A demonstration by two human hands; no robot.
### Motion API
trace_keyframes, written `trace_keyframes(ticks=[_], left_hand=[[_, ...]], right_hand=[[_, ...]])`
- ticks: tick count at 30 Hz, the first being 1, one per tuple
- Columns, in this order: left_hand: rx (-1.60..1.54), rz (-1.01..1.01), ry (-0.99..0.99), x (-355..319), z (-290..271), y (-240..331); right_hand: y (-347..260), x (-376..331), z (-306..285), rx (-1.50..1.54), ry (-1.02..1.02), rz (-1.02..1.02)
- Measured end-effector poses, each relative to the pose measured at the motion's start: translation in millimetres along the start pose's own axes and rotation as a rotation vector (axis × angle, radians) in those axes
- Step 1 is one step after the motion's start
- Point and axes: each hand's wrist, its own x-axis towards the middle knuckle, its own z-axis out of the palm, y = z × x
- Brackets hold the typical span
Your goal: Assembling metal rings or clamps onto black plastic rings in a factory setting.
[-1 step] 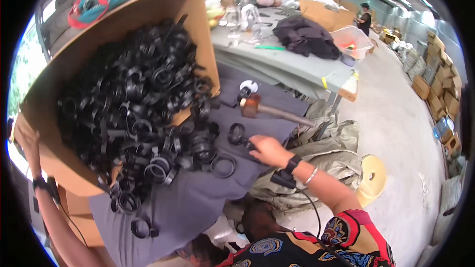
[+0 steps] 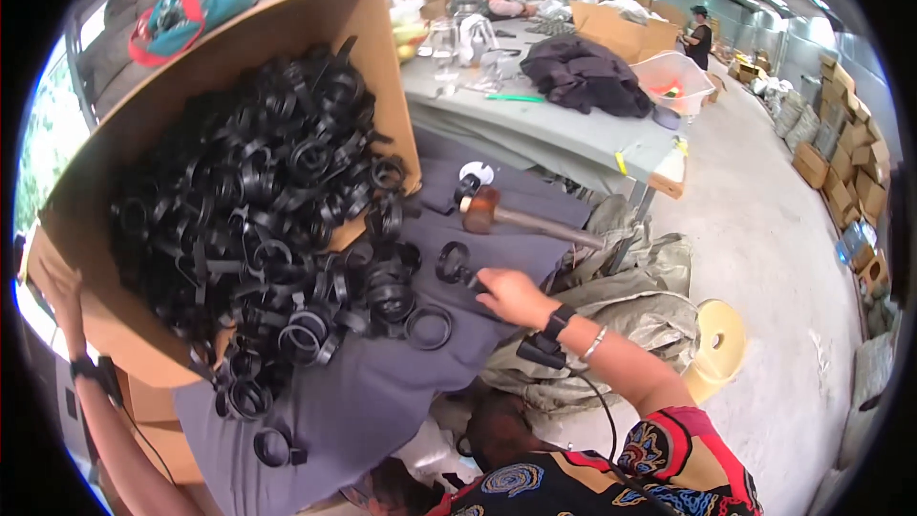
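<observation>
My right hand (image 2: 519, 298) is closed on the short stem of a black plastic ring part (image 2: 453, 262), whose round end points left above the grey cloth (image 2: 382, 401). At the far left my left hand (image 2: 63, 298) holds the outer side of a large tilted cardboard box (image 2: 115, 344); its fingertips are blurred. Many similar black rings (image 2: 277, 182) fill the box and spill out of its open side onto the cloth. A loose black ring (image 2: 428, 326) lies just left of my right hand. Beyond that hand rests a mallet (image 2: 481, 210) with a brown head.
Behind stands a grey table (image 2: 573, 134) with a dark garment (image 2: 585, 75) and a clear plastic bin (image 2: 673, 76). Crumpled sacks (image 2: 611, 296) and a yellow spool (image 2: 716, 349) are at the right. Stacked cartons (image 2: 845, 172) line the far right wall. Other people work in the background.
</observation>
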Motion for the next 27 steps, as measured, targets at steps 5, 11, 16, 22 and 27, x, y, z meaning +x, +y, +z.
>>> trace_keyframes(ticks=[5, 11, 16, 22, 27], left_hand=[[-0.331, -0.535, -0.367, -80, 4, 49], [-0.404, -0.557, -0.386, -156, 15, 58], [-0.231, -0.606, -0.379, -188, -15, 63], [-0.143, -0.689, -0.457, -169, -44, 169], [-0.139, -0.761, -0.388, -202, -70, 148]], right_hand=[[-13, 15, 8, 0.231, 0.048, 0.108], [-11, 33, 37, 0.078, 0.141, 0.123], [-25, 27, 31, -0.036, 0.157, 0.146], [4, 0, 13, 0.079, 0.154, 0.184], [15, 0, 29, 0.302, 0.138, 0.203]])
